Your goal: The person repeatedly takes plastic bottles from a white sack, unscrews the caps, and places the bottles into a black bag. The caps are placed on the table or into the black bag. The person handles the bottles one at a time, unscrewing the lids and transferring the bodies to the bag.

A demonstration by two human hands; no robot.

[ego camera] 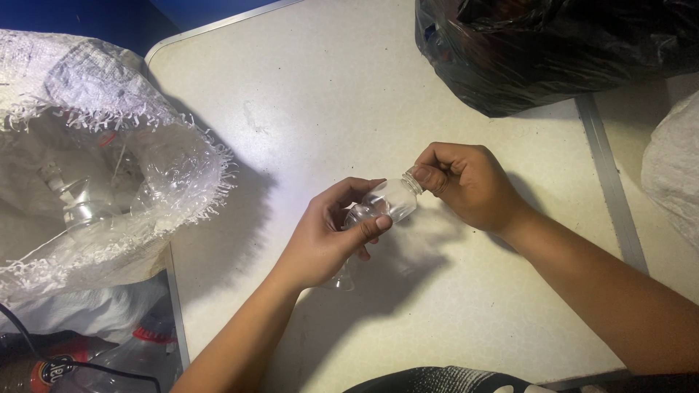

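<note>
Bottle (pixel 389 204) mid-table (pixel 306 109) — edges far

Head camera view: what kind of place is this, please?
Probably a bottle-sorting or recycling work spot: a plain table, a woven white sack holding clear plastic bottles, a full black plastic bag, and hands gripping a small clear bottle.

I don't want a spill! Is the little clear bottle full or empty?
Empty, it seems: the clear bottle shows no liquid as the left hand holds it sideways. The right hand covers its neck.
</note>
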